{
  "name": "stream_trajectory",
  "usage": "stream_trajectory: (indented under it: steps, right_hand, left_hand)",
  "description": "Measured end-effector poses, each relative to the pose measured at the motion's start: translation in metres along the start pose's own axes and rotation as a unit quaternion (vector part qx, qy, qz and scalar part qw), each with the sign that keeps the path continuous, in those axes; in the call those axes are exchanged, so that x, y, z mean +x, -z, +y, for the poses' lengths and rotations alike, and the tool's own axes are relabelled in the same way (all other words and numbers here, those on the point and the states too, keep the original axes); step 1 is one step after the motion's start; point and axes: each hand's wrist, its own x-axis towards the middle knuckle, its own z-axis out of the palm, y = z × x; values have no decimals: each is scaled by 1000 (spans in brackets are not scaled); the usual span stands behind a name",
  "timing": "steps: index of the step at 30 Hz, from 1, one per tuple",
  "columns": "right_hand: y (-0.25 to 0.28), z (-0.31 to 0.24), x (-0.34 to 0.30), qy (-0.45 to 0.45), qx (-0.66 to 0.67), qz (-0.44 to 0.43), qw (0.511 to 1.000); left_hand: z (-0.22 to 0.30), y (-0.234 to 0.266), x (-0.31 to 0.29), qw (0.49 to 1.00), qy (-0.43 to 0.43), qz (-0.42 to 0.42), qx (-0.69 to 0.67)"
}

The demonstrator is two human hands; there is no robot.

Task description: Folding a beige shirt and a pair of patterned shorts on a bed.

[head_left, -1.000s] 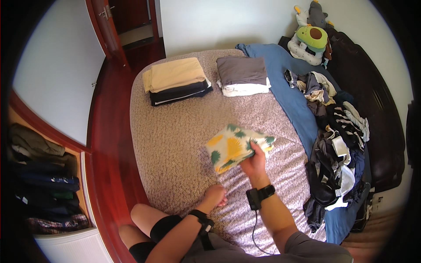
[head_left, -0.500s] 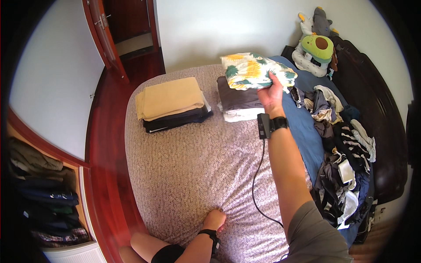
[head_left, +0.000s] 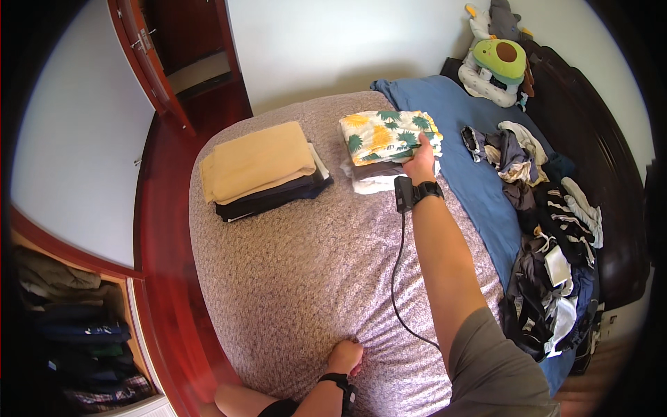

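Observation:
My right hand [head_left: 420, 163] grips the right end of a folded white garment [head_left: 382, 135] printed with yellow and green leaf shapes. The thumb lies on top; the other fingers are hidden beneath. This garment rests on a stack with a dark grey-brown folded garment [head_left: 375, 170] and a white one [head_left: 379, 184] under it. Close to the lower edge, my left hand [head_left: 345, 356] is closed in a loose fist on the patterned bedsheet [head_left: 278, 292], with nothing visible in it. Left of the printed garment, tan folded clothing [head_left: 260, 161] tops a second stack over dark pieces [head_left: 278, 198].
A blue sheet or cover [head_left: 472, 201] runs along the right, bearing a loose heap of clothes [head_left: 549, 257]. Plush toys [head_left: 500, 59] sit by the dark headboard [head_left: 590, 153]. A black cable [head_left: 396, 292] hangs from my right wrist. Clothes [head_left: 83, 333] fill an open compartment at lower left.
My right hand has brought the printed garment down and slightly left onto the dark and white stack. The left hand stays on the bed. The view has shifted a little.

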Motion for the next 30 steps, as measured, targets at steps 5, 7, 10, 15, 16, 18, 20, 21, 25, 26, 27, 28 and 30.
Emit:
stream_trajectory:
  steps: [5, 7, 10, 15, 16, 18, 20, 21, 25, 26, 27, 28, 30]
  right_hand:
    - [-4, -5, 11, 66, -41, -2, 997]
    - [-1, -10, 7, 68, -39, -5, 997]
    - [7, -20, 10, 84, -33, 29, 995]
    - [22, -25, 13, 138, -98, -9, 985]
    - [21, -27, 20, 162, -179, 44, 969]
    - [18, -30, 20, 298, -333, 214, 869]
    - [-1, -28, -29, 446, -525, 226, 689]
    - [1, -35, -37, 520, -585, 132, 608]
    - [8, -39, -46, 452, -814, -22, 363]
    - [11, -40, -49, 420, -816, -3, 397]
    - [15, -39, -52, 386, -816, 13, 431]
    - [23, -42, -57, 438, -793, -13, 424]
    - [47, -55, -73, 468, -773, -14, 429]
  left_hand:
    - [-4, 0, 4, 1000, -3, -3, -7]
    - [-3, 1, 3, 1000, 3, -9, -13]
    - [2, 1, -3, 1000, 3, 6, 6]
    - [5, -2, -7, 999, 6, 45, -16]
    - [5, -3, -6, 999, 2, 37, -6]
    - [0, -4, 0, 999, 15, 30, 3]
    - [-4, -2, 4, 999, 17, 33, 6]
    - [-1, -2, 3, 999, 21, 28, 17]
    - [2, -7, 7, 999, 23, 23, 16]
    - [0, -7, 10, 999, 22, 13, 26]
    - [-4, -4, 14, 999, 40, 17, 20]
    - [-1, -4, 12, 998, 56, 18, 15]
    - [1, -4, 7, 999, 33, 21, 20]
